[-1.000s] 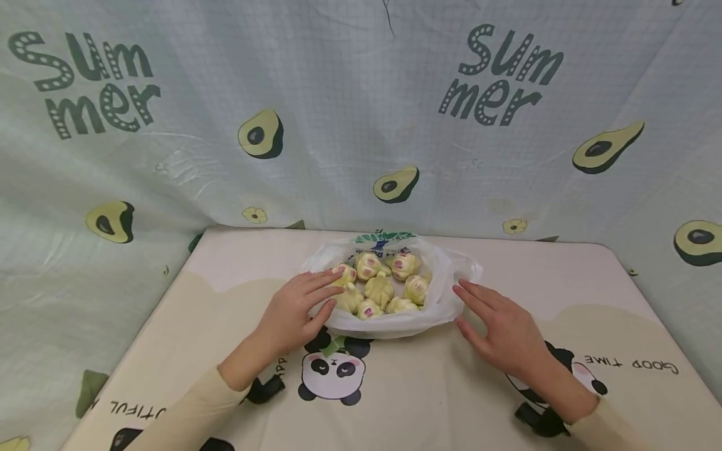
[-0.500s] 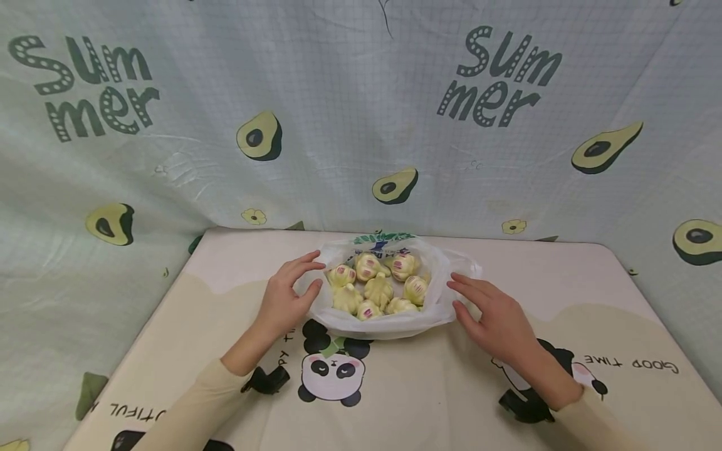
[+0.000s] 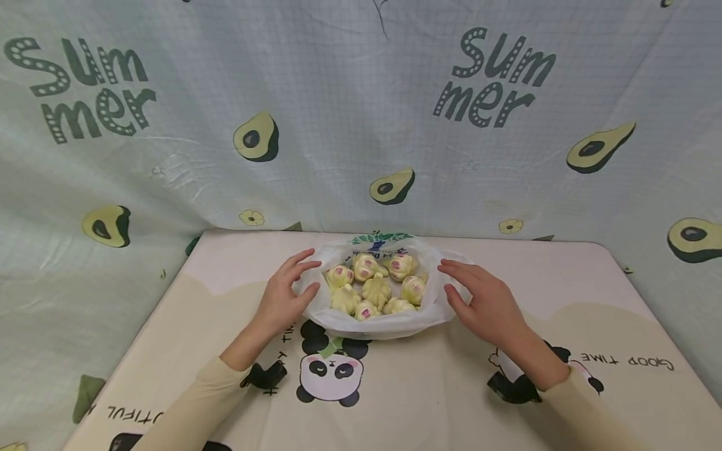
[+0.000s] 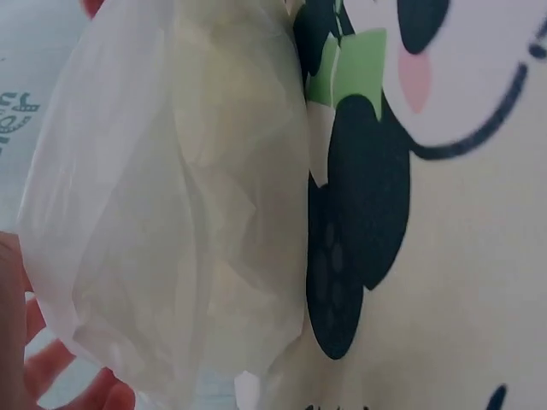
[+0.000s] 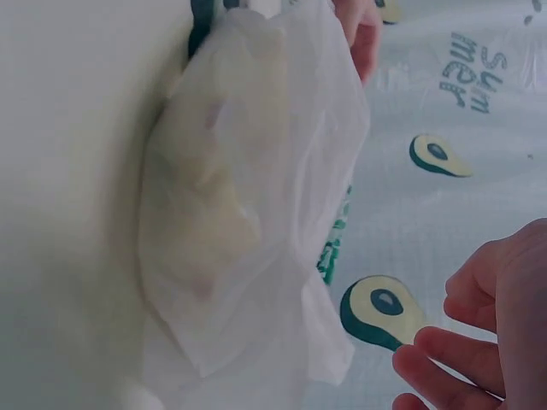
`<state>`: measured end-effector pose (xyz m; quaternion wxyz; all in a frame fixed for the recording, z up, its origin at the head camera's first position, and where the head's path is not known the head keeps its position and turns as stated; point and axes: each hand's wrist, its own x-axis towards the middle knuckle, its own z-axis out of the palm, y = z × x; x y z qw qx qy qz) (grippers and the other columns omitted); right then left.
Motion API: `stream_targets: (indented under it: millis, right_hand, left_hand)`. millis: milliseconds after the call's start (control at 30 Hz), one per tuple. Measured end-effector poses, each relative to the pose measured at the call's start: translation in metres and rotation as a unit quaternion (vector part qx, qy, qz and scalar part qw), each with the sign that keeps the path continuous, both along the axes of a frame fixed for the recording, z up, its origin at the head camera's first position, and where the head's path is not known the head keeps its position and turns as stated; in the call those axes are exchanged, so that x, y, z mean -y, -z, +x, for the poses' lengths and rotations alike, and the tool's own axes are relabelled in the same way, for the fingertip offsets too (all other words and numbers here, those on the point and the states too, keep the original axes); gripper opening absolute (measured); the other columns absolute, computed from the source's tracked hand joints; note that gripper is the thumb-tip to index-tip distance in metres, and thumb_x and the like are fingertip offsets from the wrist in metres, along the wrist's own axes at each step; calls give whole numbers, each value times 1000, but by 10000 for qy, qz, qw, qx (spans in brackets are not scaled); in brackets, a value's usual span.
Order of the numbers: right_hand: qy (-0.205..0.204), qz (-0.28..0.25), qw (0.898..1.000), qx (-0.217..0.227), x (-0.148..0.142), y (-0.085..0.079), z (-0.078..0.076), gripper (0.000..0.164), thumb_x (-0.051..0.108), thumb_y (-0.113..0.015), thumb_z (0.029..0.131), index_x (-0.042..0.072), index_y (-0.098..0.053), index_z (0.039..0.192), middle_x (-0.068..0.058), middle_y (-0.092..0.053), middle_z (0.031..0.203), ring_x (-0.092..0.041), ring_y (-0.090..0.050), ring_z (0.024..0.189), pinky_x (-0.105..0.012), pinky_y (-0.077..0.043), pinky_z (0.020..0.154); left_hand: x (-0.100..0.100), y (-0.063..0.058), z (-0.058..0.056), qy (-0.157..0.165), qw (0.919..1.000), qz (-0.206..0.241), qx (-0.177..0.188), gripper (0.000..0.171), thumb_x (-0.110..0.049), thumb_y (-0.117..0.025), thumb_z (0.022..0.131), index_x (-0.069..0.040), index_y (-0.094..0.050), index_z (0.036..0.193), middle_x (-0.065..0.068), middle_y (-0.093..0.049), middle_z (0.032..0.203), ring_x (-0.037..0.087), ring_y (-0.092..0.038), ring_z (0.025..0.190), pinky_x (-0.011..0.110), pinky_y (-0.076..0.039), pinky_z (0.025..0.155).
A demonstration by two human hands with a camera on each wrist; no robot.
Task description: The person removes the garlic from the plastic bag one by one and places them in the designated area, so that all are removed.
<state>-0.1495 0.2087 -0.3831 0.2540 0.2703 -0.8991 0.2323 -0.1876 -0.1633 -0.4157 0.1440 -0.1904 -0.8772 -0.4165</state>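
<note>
A white plastic bag [image 3: 389,324] lies with its mouth spread wide near the far side of the table, green print on its back wall. Inside sit several pale yellow bulbs [image 3: 376,290] that look like garlic, some with reddish marks. My left hand [image 3: 280,295] is at the bag's left edge, thumb and fingers spread apart with nothing between them. At the right side, my right hand [image 3: 486,305] has loosely bent fingers overlapping the bag's edge. The right wrist view shows those fingers [image 5: 453,359] apart from the bag's side. Thin film hides the bulbs in the left wrist view.
The table cover [image 3: 417,388] is cream, printed with pandas [image 3: 329,376] and lettering. Behind the table hangs a pale curtain [image 3: 333,94] with avocado prints. Black wrist straps [image 3: 265,376] sit on both forearms.
My left hand has drawn back left from over the bulbs, uncovering them. The right hand has shifted left over the bag's right edge. The bulbs stay in place within the bag.
</note>
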Motion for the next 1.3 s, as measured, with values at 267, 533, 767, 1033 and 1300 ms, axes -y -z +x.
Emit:
stream_targets:
  millis: [267, 533, 767, 1033, 1300]
  right_hand:
    - [-120, 46, 9999, 65, 5, -17, -15, 37, 10, -68, 89, 7, -67, 126, -10, -65, 129, -29, -63, 114, -46, -53, 80]
    - [-383, 204, 9964, 732, 10, -37, -31, 34, 12, -67, 93, 4, -66, 126, -12, -66, 127, -31, -64, 112, -49, -52, 85]
    - [-819, 140, 9825, 1666, 15, -45, -47, 31, 13, -65, 95, 6, -67, 126, -11, -67, 125, -30, -64, 109, -48, -52, 85]
    - [-1315, -56, 9580, 2547, 30, -51, -68, 29, 14, -65, 97, 8, -69, 124, -6, -69, 120, -24, -64, 110, -44, -52, 89]
    - [-1619, -65, 9336, 3195, 48, -50, -91, 25, 13, -65, 96, 9, -71, 120, -4, -71, 115, -18, -65, 105, -38, -52, 90]
  left_hand:
    - [6, 6, -6, 532, 9978, -205, -332, 37, -1, -71, 87, -3, -67, 123, 7, -42, 153, 29, -44, 134, 46, -49, 85]
    - [10, 10, -9, 1381, 9850, -465, -923, 33, 3, -68, 88, -5, -69, 119, 7, -50, 147, 30, -46, 135, 48, -40, 104]
    - [13, 14, -12, 1478, 9882, -281, -275, 38, 1, -70, 88, -5, -65, 125, 8, -52, 144, 31, -43, 137, 55, -38, 104]
    - [16, 16, -15, 1475, 9890, -124, 61, 45, -6, -73, 87, -6, -61, 131, 7, -49, 146, 30, -43, 135, 53, -47, 86]
    - [14, 14, -14, 1461, 9892, -109, 86, 57, -9, -75, 85, -7, -55, 137, 9, -46, 148, 32, -41, 136, 55, -47, 86]
